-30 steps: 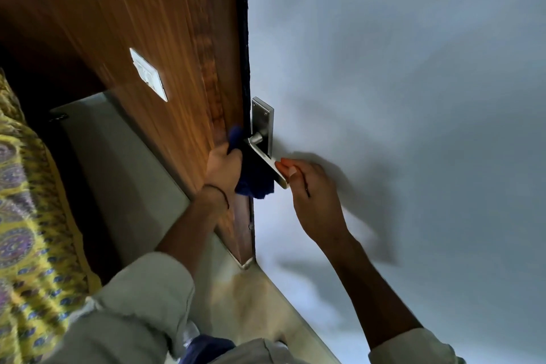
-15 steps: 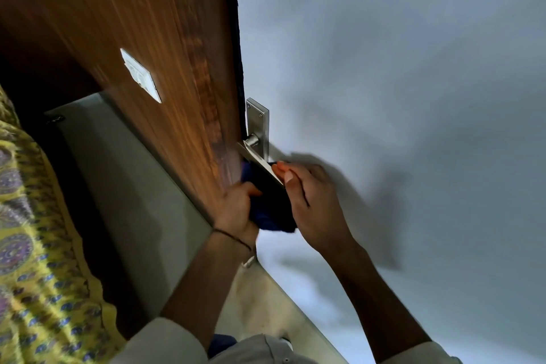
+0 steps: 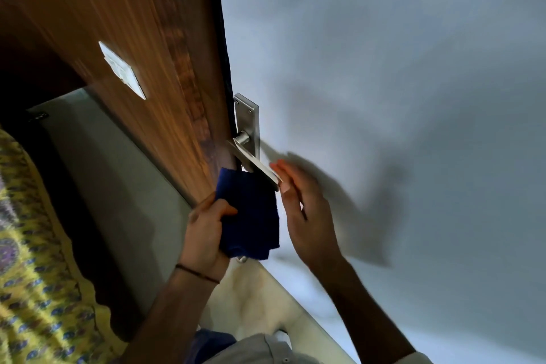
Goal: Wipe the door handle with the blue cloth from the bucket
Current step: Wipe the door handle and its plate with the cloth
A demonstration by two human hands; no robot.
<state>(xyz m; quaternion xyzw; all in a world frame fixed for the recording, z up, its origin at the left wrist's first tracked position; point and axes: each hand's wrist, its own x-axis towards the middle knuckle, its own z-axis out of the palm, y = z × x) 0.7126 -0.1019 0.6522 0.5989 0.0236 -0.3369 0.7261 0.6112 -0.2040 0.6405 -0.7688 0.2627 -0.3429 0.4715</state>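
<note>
A silver lever door handle [image 3: 256,165] on its metal backplate [image 3: 248,120] sticks out from the edge of a brown wooden door [image 3: 141,47]. My left hand [image 3: 206,233] grips a folded dark blue cloth [image 3: 251,216], held just below the lever, with its top edge near the lever's underside. My right hand [image 3: 307,213] is beside the lever's free end, its fingertips touching the tip. Whether it grips the lever is unclear because of motion blur.
A pale grey wall [image 3: 399,97] fills the right side. A white switch plate [image 3: 122,69] sits on the wooden surface to the left. Yellow patterned fabric [image 3: 32,289] lies at the lower left. Pale floor [image 3: 266,304] shows below the door.
My left hand has drawn the blue cloth down from the lever's base to below the lever. My right hand stays at the lever's tip.
</note>
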